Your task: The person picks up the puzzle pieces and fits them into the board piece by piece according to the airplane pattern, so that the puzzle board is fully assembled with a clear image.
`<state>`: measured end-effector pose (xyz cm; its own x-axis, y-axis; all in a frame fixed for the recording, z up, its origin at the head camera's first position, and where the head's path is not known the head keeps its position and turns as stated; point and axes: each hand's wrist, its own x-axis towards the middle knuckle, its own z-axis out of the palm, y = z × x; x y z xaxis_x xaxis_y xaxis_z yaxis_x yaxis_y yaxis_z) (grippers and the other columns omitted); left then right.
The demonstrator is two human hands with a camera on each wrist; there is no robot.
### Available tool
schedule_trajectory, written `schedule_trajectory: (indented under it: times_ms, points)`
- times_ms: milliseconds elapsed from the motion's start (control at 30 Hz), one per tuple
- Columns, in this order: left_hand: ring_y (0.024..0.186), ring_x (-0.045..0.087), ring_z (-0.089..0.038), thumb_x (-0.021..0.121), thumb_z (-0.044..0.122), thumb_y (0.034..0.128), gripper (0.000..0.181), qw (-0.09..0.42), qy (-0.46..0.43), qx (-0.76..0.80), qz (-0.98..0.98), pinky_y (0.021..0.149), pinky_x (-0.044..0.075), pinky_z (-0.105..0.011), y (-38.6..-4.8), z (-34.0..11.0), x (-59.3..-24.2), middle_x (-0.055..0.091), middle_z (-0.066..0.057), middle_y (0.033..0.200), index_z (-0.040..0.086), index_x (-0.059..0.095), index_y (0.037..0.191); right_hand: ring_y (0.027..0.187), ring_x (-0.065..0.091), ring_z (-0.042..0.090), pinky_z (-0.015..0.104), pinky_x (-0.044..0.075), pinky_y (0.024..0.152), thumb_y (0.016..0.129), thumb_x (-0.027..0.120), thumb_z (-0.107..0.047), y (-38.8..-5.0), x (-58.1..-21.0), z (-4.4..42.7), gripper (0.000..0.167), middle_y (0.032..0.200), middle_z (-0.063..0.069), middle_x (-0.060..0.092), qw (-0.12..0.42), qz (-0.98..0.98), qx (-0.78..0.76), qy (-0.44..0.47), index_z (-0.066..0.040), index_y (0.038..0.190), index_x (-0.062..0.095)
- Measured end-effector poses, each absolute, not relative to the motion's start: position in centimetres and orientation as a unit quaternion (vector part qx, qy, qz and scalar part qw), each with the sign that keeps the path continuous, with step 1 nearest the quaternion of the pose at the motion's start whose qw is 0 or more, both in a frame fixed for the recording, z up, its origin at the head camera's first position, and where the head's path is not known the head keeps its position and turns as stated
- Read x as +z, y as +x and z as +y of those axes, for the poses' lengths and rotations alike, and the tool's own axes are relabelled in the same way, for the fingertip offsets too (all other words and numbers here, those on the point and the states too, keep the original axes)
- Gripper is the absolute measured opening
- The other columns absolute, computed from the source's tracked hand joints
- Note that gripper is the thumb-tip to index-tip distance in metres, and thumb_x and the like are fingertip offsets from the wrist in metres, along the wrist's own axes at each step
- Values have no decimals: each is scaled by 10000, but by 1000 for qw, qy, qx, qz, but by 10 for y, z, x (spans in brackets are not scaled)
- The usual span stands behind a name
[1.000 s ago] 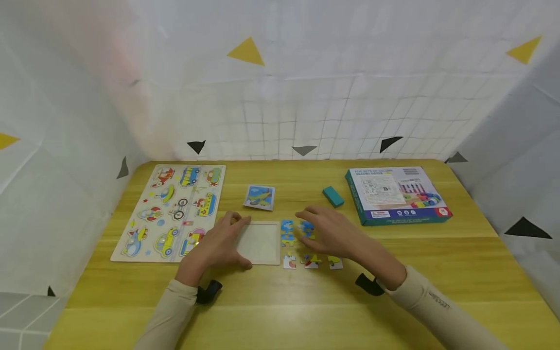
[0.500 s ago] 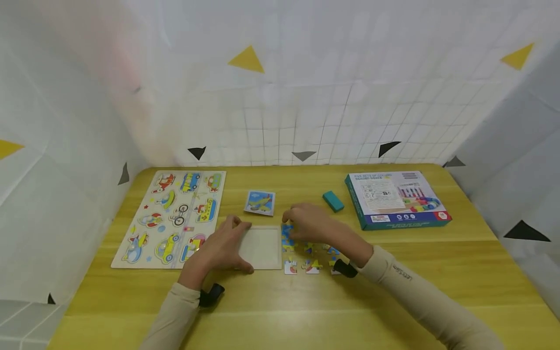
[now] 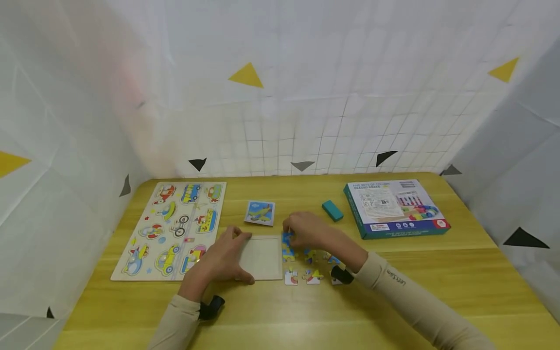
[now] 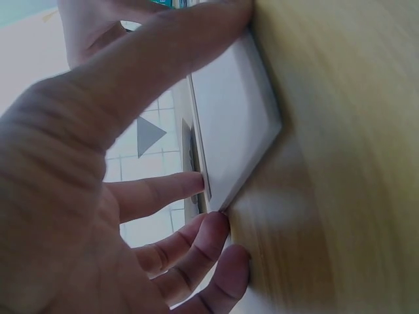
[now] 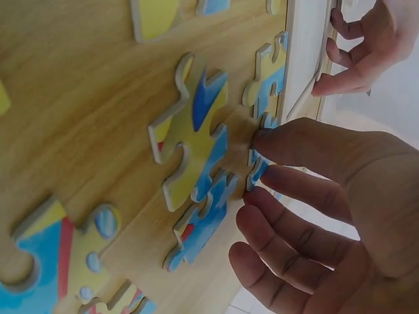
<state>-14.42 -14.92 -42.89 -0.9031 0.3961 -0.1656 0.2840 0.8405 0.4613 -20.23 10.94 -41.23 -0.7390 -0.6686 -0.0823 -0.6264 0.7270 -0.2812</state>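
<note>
My left hand (image 3: 220, 255) spans the left part of a shallow wooden puzzle tray (image 3: 261, 257), thumb on the near edge and fingers at the far edge. The left wrist view shows the thumb (image 4: 150, 59) along one side and fingertips against the other. Just right of the tray, my right hand (image 3: 306, 231) pinches a blue jigsaw piece (image 5: 256, 174) between thumb and fingers, low at the table. A yellow-and-blue jigsaw piece (image 5: 268, 75) lies beside it along the tray. Several more pieces, such as a yellow-and-blue one (image 5: 196, 131), lie loose; the hand partly hides them in the head view.
A picture card with an airplane (image 3: 260, 213) lies behind the tray. To the left is a vehicle peg board (image 3: 148, 255). A teal block (image 3: 332, 210) and a toy box (image 3: 395, 209) stand at back right. White-edged jigsaw pieces (image 3: 313, 277) lie nearest me.
My right hand has moved left from above the pieces and closed its fingers on the blue jigsaw piece beside the tray. The left hand stays on the tray. The head view has tilted upward slightly.
</note>
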Motion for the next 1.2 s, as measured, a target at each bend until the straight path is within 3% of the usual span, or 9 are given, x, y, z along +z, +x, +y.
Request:
schedule_trajectory:
  times_ms: [400, 533, 800, 1200]
  points:
    - [1057, 468, -234, 952, 517, 565, 1052, 120, 192, 217, 950, 890, 468, -395, -142, -149, -431, 404, -96, 1343, 146, 517, 1448, 835, 628, 173, 332, 522, 731, 721, 787, -122, -203, -415, 112, 303, 966, 40, 697, 82, 928, -126, -341, -74, 1017, 745]
    - [1056, 470, -238, 951, 522, 565, 1051, 118, 194, 215, 950, 893, 470, -399, -143, -149, -431, 403, -97, 1336, 141, 520, 1444, 873, 632, 188, 345, 524, 750, 745, 790, -149, -203, -415, 115, 323, 988, 41, 678, 76, 929, -133, -337, -80, 1056, 736]
    - [1061, 472, -240, 948, 532, 566, 1056, 119, 194, 212, 950, 901, 470, -404, -145, -149, -430, 403, -94, 1337, 149, 515, 1450, 764, 555, 135, 300, 486, 656, 782, 819, -191, -200, -412, 119, 358, 942, 23, 569, 76, 923, -174, -335, -108, 1113, 711]
    - [1069, 463, -239, 943, 536, 572, 1049, 124, 192, 209, 951, 906, 464, -401, -144, -151, -431, 400, -91, 1340, 161, 512, 1453, 862, 605, 192, 310, 511, 705, 794, 824, -191, -197, -411, 116, 339, 971, 38, 583, 78, 914, -196, -348, -105, 1101, 709]
